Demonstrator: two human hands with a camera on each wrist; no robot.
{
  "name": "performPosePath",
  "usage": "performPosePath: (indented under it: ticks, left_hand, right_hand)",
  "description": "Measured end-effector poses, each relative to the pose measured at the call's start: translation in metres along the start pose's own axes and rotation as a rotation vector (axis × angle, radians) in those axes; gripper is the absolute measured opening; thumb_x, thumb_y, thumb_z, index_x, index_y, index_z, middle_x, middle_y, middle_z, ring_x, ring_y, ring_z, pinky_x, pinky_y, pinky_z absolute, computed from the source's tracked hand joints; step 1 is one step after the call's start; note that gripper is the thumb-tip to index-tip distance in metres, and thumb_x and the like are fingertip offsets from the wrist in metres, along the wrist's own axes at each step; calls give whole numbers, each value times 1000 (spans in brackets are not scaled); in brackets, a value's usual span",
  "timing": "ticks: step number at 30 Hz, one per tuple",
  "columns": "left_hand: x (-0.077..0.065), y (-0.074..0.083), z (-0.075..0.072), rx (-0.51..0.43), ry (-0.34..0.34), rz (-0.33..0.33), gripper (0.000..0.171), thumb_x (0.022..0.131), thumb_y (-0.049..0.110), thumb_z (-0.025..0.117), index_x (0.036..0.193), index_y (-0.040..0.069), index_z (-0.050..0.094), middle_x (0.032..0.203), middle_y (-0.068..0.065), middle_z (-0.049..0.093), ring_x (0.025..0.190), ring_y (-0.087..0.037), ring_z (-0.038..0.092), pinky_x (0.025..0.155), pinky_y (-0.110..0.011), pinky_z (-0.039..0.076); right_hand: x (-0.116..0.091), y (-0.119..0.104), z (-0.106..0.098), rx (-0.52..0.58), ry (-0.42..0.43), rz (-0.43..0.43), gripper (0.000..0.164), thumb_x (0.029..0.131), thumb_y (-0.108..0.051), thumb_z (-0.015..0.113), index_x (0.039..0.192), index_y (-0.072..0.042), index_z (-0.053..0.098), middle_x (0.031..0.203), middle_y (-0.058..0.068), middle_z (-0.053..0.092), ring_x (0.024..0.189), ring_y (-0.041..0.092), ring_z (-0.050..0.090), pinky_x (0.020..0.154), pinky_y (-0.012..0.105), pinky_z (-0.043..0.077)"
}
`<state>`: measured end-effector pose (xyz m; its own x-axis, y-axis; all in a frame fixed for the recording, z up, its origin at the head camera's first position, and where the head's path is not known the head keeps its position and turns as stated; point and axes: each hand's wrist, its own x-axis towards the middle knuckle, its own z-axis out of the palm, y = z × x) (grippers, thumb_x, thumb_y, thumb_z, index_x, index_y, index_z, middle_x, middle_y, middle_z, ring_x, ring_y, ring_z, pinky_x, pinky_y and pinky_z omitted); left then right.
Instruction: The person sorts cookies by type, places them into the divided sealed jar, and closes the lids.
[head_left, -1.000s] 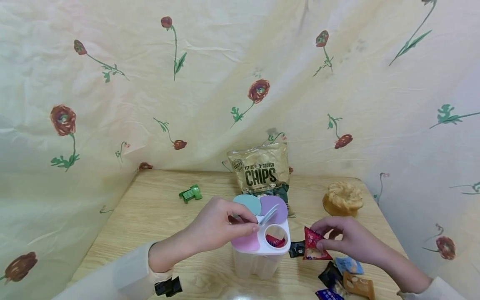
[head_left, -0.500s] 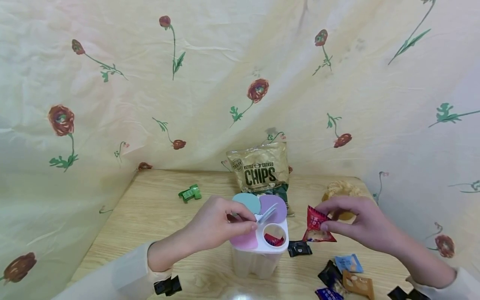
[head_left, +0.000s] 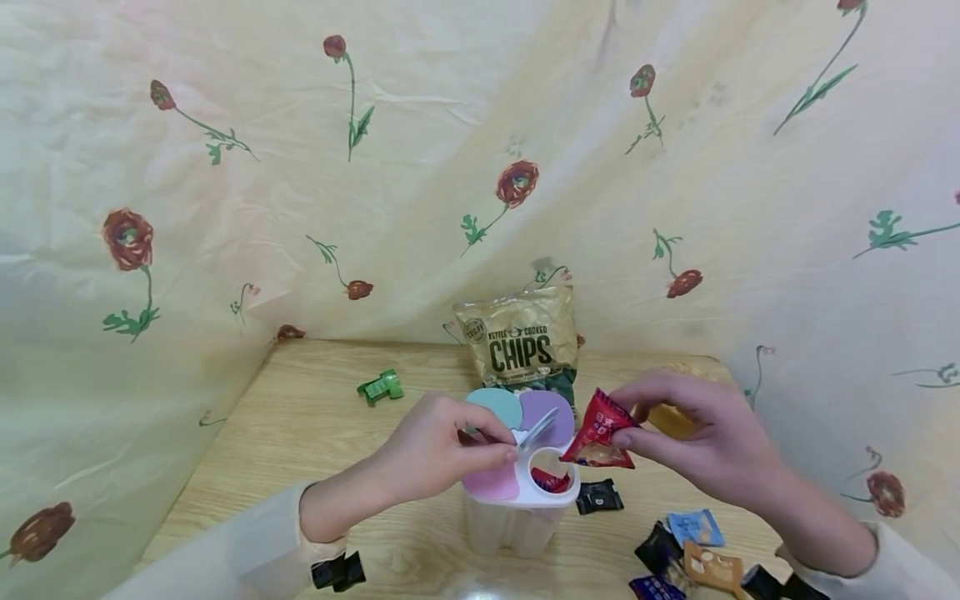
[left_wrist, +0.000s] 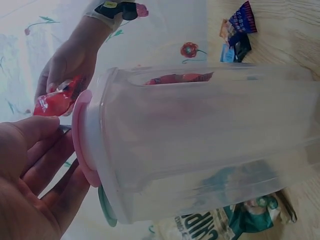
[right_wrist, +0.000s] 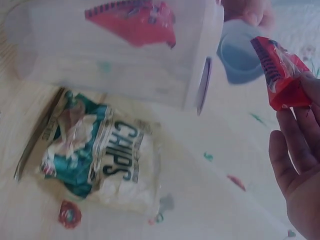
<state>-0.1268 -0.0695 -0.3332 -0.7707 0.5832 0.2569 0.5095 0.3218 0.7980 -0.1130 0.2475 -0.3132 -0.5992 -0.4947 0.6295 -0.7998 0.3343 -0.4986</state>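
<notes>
A clear storage container (head_left: 517, 529) with a white top and coloured round lids stands on the table. My left hand (head_left: 431, 450) pinches the raised pale blue lid (head_left: 538, 427) between thumb and finger, beside the open round hole. Inside lies a red snack packet, visible through the wall in the left wrist view. With thumb and fingertips my right hand (head_left: 738, 450) holds another red snack packet (head_left: 600, 429), its lower corner overlapping the hole's right rim in the head view. The right wrist view shows this held packet (right_wrist: 282, 75) close to the lifted lid (right_wrist: 242, 55).
Behind the container a chips bag (head_left: 521, 354) leans upright. A green packet (head_left: 382, 387) lies at the back left. Right of the container is a black packet (head_left: 600, 496); several more, including a blue one (head_left: 696, 527), cluster nearer. A bread ring (head_left: 678, 421) is mostly hidden behind my right hand.
My right hand has raised the red snack packet and carried it left, from beside the container to the open hole's rim. My left hand has stayed at the lid.
</notes>
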Motion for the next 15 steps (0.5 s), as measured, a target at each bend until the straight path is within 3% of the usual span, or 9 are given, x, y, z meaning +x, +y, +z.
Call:
performPosePath:
  ticks: [6, 15]
  left_hand:
    - [0, 1, 0, -4, 2, -2, 3, 89, 19, 81, 92, 18, 83, 86, 10, 78, 78, 0, 66, 68, -23, 59]
    - [0, 1, 0, -15, -3, 0, 4, 89, 18, 80, 92, 18, 82, 87, 10, 78, 82, -1, 66, 71, -23, 59]
  right_hand:
    - [5, -1, 18, 100, -7, -24, 56, 71, 21, 80, 117, -8, 72, 105, 3, 74, 86, 11, 65, 74, 20, 55]
    - [5, 1, 39, 98, 14, -3, 51, 75, 16, 81, 116, -14, 72, 103, 0, 74, 85, 11, 67, 73, 23, 56]
